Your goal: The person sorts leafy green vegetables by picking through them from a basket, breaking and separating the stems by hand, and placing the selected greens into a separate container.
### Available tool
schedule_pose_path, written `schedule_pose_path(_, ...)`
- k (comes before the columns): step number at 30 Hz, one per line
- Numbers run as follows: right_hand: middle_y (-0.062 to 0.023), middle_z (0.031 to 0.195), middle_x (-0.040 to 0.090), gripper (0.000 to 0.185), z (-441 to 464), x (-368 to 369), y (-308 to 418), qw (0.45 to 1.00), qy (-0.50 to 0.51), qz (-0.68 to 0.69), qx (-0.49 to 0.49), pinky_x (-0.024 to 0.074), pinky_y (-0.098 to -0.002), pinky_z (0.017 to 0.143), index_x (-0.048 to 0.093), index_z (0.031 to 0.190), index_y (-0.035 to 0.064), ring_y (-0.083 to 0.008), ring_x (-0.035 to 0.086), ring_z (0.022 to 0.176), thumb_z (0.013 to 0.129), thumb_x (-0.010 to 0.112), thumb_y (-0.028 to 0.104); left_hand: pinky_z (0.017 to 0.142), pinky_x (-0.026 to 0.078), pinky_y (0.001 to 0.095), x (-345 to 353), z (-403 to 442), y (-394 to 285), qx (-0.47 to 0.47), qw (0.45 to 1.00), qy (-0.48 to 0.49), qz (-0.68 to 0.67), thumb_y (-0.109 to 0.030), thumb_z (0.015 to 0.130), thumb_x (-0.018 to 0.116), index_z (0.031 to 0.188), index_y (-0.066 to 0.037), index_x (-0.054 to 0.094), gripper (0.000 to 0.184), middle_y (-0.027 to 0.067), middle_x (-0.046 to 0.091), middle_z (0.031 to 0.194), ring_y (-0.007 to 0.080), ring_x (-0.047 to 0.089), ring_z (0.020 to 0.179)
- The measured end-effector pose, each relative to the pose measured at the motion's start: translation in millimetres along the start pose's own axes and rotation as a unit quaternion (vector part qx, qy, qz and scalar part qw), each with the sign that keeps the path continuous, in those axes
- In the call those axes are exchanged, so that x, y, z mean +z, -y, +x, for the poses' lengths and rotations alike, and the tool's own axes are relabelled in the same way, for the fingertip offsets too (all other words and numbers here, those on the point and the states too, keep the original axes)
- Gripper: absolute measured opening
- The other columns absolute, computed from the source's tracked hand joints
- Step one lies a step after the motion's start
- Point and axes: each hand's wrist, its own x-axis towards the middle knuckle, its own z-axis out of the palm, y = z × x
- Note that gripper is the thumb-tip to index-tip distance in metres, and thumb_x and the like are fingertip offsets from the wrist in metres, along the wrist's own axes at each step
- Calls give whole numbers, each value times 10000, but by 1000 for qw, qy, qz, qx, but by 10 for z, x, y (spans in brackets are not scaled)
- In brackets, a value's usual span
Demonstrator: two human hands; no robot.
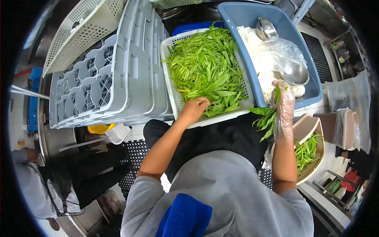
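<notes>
A white perforated basket point(167, 85) in front of me is heaped with leafy green vegetables point(207, 65), long-stemmed with narrow leaves. My bare left hand point(194, 109) is at the basket's near side, fingers curled together against the greens; its fingertips are partly hidden. My right hand point(285, 104), in a clear plastic glove, is closed around a small bunch of leafy greens point(267, 120), whose leaves hang out toward the left. It is over the near edge of a blue-grey tub point(258, 89). Below it, a beige bin point(318, 156) holds more cut greens point(307, 152).
White rice point(250, 41), a metal bowl point(266, 28), a metal scoop point(297, 75) and a plastic bag point(285, 53) are in the tub. Stacked grey glass racks point(134, 75) rise on the left. Another person point(59, 185) stands at lower left.
</notes>
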Motion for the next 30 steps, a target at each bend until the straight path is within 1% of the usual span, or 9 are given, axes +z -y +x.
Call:
schedule_pose_path(1, -42, 933, 617, 273, -5, -12, 1, 1000, 1, 0, -4, 409, -266, 806, 638, 995, -10, -135, 531, 859, 848, 628, 221, 650, 475, 293, -52, 38, -24, -95, 982, 14, -164, -235, 898, 552, 877, -18, 634, 233, 51, 653, 900, 163, 608, 758)
schedule_pose_path(2, -41, 930, 613, 280, -7, -13, 9, 1000, -6, -5, 15, 407, -267, 807, 638, 990, -8, -135, 527, 860, 843, 634, 231, 661, 483, 264, -126, 64, -54, -125, 953, 12, -277, -241, 917, 553, 974, -38, 626, 223, 53, 662, 884, 118, 605, 755)
schedule_pose_path(3, -39, 926, 610, 287, -3, 0, 16, 999, -11, -8, 33, 406, -268, 807, 639, 985, -6, -134, 524, 862, 839, 640, 241, 661, 483, 264, -172, 78, -98, -120, 953, 6, -277, -241, 917, 553, 974, -38, 626, 223, 53, 662, 884, 118, 605, 755)
schedule_pose_path(5, -38, 924, 606, 306, -7, 12, 27, 1000, 5, -1, 9, 403, -270, 805, 635, 984, -2, -134, 518, 860, 833, 645, 264, 667, 485, 247, -276, 64, -197, -120, 901, -9, -418, -258, 914, 564, 1010, -9, 606, 270, 90, 658, 879, 134, 613, 744)
schedule_pose_path(9, -30, 920, 602, 325, -24, 26, 37, 1000, -5, -11, 21, 401, -271, 799, 631, 988, 4, -130, 515, 854, 828, 646, 287, 709, 508, 281, -317, 42, -321, -109, 869, 4, -483, -232, 934, 530, 1051, 3, 586, 269, 118, 653, 917, 162, 628, 775)
schedule_pose_path(11, -27, 918, 601, 309, -19, 7, 23, 999, 4, 6, 35, 401, -270, 799, 634, 982, 10, -126, 515, 856, 831, 645, 279, 749, 514, 305, -294, 53, -310, -99, 861, 16, -498, -238, 946, 502, 1074, 14, 574, 292, 137, 651, 955, 183, 634, 817)
schedule_pose_path(16, -27, 914, 604, 257, -56, 17, 53, 1000, 12, 13, 6, 405, -270, 799, 641, 969, 16, -129, 524, 856, 842, 636, 240, 836, 499, 349, -240, 22, -449, -99, 800, -13, -591, -258, 957, 460, 1109, 5, 531, 312, 169, 619, 1072, 251, 616, 958)
schedule_pose_path(23, -24, 905, 607, 236, -56, 29, 57, 1000, 8, 9, 19, 405, -269, 799, 644, 946, 22, -126, 524, 849, 851, 628, 237, 851, 503, 345, -236, 38, -489, -60, 783, -12, -619, -247, 955, 450, 1165, 6, 512, 335, 185, 593, 1133, 251, 608, 997)
schedule_pose_path(30, -46, 918, 626, 219, -67, 50, 77, 1000, 10, -17, 6, 418, -281, 807, 644, 962, 18, -140, 541, 866, 860, 603, 208, 875, 492, 346, -224, 93, -530, -60, 757, -21, -650, -227, 941, 479, 1129, -12, 534, 291, 168, 593, 1136, 247, 592, 1035)
